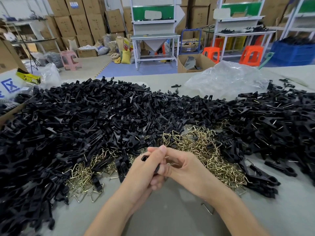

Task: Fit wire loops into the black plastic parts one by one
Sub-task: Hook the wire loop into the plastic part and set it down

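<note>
My left hand [146, 169] grips a black plastic part [145, 157]; one end of it sticks out past my knuckles and the rest is hidden in my fingers. My right hand [184, 169] presses against the left and pinches a brass wire loop [167, 161], mostly covered by my fingers. Both hands hover over the grey table [170, 210], just in front of a heap of brass wire loops [201, 147]. A second scatter of loops [85, 174] lies to the left. A broad pile of black plastic parts [88, 113] fills the table behind.
Black parts with wire fitted lie heaped at the right [276, 126]. A crumpled clear plastic bag [226, 79] sits at the far right of the table. A single wire piece [208, 208] lies by my right wrist. Workbenches, stools and stacked cartons stand beyond the table.
</note>
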Demonstrator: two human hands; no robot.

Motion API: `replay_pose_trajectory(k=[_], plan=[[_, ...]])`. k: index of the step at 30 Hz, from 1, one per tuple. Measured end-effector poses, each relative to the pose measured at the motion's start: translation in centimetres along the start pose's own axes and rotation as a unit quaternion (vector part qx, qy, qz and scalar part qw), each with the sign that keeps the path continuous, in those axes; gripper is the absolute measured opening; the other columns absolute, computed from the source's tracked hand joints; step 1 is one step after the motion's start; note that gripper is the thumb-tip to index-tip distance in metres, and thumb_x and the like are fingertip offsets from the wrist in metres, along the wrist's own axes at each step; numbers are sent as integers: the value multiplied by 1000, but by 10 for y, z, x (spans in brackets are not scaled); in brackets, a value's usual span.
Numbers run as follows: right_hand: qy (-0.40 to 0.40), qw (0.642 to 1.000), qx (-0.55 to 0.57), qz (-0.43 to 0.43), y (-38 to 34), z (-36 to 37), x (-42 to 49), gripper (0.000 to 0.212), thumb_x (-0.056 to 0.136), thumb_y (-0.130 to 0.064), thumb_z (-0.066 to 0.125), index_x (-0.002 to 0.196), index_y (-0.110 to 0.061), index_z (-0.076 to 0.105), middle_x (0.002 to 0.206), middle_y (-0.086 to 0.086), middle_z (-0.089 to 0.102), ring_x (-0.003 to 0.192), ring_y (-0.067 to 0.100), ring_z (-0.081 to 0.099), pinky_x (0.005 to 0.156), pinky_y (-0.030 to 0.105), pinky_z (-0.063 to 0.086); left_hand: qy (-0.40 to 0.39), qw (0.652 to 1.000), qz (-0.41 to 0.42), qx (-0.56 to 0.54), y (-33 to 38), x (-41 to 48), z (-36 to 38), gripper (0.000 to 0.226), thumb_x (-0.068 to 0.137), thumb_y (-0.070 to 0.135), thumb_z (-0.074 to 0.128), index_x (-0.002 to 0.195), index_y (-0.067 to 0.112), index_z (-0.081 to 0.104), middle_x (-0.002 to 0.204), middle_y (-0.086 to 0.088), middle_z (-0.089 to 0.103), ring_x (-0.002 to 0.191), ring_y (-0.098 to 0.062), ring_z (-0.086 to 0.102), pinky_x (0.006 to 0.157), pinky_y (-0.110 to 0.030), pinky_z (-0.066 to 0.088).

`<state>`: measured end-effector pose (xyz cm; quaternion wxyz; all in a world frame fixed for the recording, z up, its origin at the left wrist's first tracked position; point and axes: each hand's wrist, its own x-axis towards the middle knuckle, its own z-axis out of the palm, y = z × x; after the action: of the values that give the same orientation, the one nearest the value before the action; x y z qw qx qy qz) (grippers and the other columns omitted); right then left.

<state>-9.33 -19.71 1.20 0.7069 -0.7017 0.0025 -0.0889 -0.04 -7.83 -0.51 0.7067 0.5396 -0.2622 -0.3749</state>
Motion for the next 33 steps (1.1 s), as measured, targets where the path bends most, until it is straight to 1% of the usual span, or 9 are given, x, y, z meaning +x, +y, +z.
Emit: replay_pose_trajectory(k=[6,10,14,17,22,24,26,28,33], plan=[[11,1000,-6,-9,0,-1,1,46,90,-20,68,134,-31,61,108,20,75,90,22,77,81,22,57,-14,994,-25,-102,1,-1,4,28,74,48,74,60,26,64,55,9,45,37,0,30,38,-15,26],[9,1000,22,-1,0,1,1,48,90,-16,67,136,-27,59,94,11,76,82,15,76,76,21,59,3,993,-42,-114,1,-1,5,26,73,48,76,62,27,66,51,9,46,35,0,30,36,-16,25],[14,1000,15,-3,-4,1,1,50,86,-21,66,134,-31,57,114,19,72,83,13,76,75,18,58,4,992,-43,-120,-1,0,6,43,64,54,88,69,18,64,53,7,44,36,-2,32,35,-16,30],[13,1000,15,-8,-5,3,1,50,85,-22,65,133,-33,56,119,14,69,82,12,75,76,19,58,17,991,-37,-124,-3,1,6,54,54,57,93,69,15,63,52,7,45,36,-3,33,35,-17,32],[12,1000,12,-8,-3,4,1,50,88,-20,65,135,-31,56,117,20,69,81,16,74,73,21,59,36,992,-37,-116,-5,1,6,54,48,62,93,61,18,65,51,4,37,34,-5,32,37,-18,34],[8,1000,18,-5,-1,5,2,51,89,-18,66,138,-28,55,107,21,72,77,15,74,71,22,59,46,991,-38,-119,-4,2,7,51,46,62,92,59,20,65,50,4,38,33,-5,31,35,-18,33],[3,1000,12,-1,2,4,2,54,88,-21,67,139,-30,53,89,10,75,76,13,74,73,24,59,51,991,-39,-117,-3,2,7,44,52,58,90,57,23,64,51,4,41,32,-4,30,34,-18,32],[2,1000,-6,0,4,3,2,56,87,-27,68,140,-33,52,90,-1,77,78,13,75,76,24,59,49,992,-39,-111,-3,2,7,36,64,53,84,57,25,63,53,3,41,32,-4,30,34,-18,31],[4,1000,11,-6,6,3,3,56,87,-28,70,139,-34,54,98,4,77,79,14,76,75,23,59,44,992,-41,-108,1,0,8,30,71,49,74,56,24,66,52,3,40,32,-5,28,34,-17,30]])
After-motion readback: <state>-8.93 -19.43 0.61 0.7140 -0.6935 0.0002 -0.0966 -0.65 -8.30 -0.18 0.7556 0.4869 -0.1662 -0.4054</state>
